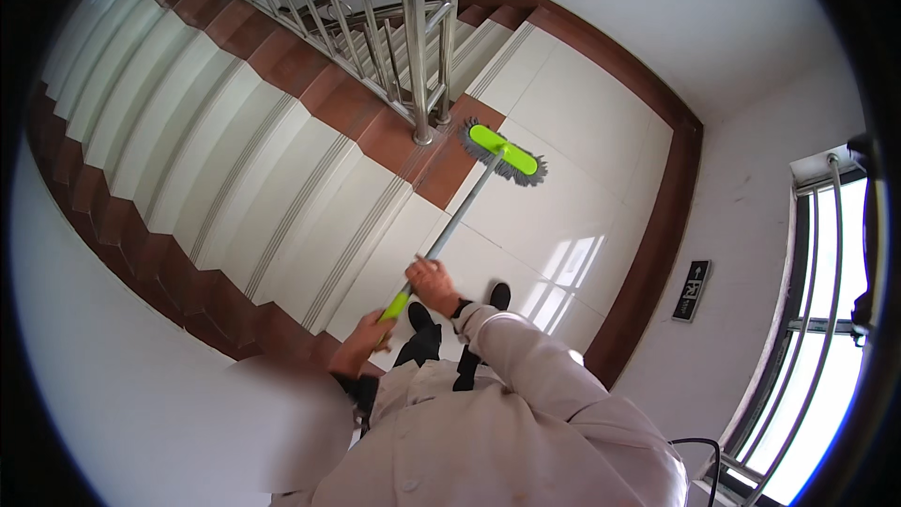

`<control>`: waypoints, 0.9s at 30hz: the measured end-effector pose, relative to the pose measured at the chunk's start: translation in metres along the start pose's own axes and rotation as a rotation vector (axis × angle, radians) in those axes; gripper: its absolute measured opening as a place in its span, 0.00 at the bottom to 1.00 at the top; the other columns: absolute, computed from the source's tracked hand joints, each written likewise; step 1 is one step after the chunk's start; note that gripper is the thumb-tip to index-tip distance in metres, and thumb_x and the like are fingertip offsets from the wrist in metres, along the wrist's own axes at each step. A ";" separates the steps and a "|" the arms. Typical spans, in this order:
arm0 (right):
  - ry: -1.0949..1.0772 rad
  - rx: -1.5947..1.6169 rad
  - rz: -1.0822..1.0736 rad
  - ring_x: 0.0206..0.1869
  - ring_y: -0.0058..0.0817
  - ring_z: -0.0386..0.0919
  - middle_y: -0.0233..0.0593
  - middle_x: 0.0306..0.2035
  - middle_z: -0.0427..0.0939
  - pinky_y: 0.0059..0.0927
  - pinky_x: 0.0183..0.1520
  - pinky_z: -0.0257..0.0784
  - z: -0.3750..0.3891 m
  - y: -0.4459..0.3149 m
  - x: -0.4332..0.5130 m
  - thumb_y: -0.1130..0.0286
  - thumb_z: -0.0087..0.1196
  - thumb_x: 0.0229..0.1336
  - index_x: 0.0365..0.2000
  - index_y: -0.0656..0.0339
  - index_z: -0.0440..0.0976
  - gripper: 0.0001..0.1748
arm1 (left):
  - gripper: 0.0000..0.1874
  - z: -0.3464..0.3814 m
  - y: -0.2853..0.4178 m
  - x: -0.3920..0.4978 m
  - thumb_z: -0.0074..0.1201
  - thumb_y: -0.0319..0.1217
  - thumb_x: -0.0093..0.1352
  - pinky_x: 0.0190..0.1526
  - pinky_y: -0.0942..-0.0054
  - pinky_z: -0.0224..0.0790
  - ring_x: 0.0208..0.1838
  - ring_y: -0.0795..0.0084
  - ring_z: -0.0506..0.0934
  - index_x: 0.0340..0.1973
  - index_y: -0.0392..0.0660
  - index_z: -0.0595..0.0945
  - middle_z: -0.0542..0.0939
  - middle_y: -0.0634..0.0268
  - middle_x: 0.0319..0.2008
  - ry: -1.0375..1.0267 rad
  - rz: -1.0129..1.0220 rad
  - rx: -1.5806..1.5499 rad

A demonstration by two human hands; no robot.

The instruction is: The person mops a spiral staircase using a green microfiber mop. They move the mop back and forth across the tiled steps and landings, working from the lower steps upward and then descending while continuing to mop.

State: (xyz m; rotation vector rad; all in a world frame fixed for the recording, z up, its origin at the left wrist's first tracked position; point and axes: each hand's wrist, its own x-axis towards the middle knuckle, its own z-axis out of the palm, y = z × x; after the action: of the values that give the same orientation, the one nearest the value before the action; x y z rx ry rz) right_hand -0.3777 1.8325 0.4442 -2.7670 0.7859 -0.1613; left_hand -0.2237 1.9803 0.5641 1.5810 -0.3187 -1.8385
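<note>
A flat mop (504,149) with a bright green head and grey fringe rests on the landing, partly over a red-brown floor tile (448,179) by the foot of the railing post. Its grey pole runs down towards me and ends in a green grip. My right hand (432,284) is closed around the pole just above the green grip. Lower down, my left hand (364,342) holds the green grip near its end. Both sleeves are light-coloured with dark cuffs, and my dark shoes stand on the pale tiles just beyond my hands.
Pale stairs (232,155) with red-brown edges lie to the left; more steps (479,49) show behind the stainless-steel railing (419,84). A red-brown skirting (651,246) borders the landing. On the right wall are an exit sign (691,291) and a barred window (830,324).
</note>
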 end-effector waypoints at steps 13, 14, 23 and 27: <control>-0.366 0.241 -0.510 0.43 0.29 0.78 0.26 0.32 0.79 0.39 0.50 0.68 -0.018 0.019 -0.028 0.57 0.63 0.52 0.32 0.48 0.77 0.10 | 0.11 0.081 -0.034 -0.137 0.54 0.25 0.69 0.20 0.75 0.66 0.17 0.81 0.69 0.47 0.38 0.81 0.72 0.72 0.20 0.448 -0.186 -0.167; -0.306 0.162 -0.462 0.41 0.29 0.78 0.25 0.31 0.79 0.39 0.48 0.68 -0.011 0.037 -0.024 0.59 0.61 0.53 0.31 0.47 0.76 0.07 | 0.10 0.089 -0.019 -0.116 0.54 0.26 0.69 0.20 0.74 0.66 0.17 0.80 0.69 0.45 0.37 0.81 0.72 0.71 0.19 0.430 -0.184 -0.116; -0.118 0.061 0.054 0.54 0.30 0.73 0.30 0.42 0.78 0.51 0.61 0.65 -0.051 0.227 0.023 0.68 0.50 0.60 0.39 0.50 0.77 0.08 | 0.11 0.171 0.105 0.053 0.59 0.29 0.69 0.20 0.74 0.67 0.12 0.80 0.65 0.43 0.39 0.78 0.71 0.71 0.18 0.110 -0.019 0.042; -0.086 -0.028 0.080 0.55 0.31 0.73 0.29 0.43 0.79 0.52 0.61 0.65 -0.064 0.233 0.001 0.67 0.50 0.61 0.40 0.50 0.78 0.09 | 0.14 0.185 0.118 0.050 0.60 0.28 0.68 0.22 0.75 0.67 0.14 0.81 0.67 0.48 0.40 0.77 0.72 0.71 0.19 0.054 -0.073 0.201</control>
State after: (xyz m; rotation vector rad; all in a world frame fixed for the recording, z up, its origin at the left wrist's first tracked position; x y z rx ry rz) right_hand -0.5047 1.6264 0.4412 -2.7419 0.8815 -0.0166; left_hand -0.3600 1.8166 0.6375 1.7968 -0.4381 -1.8622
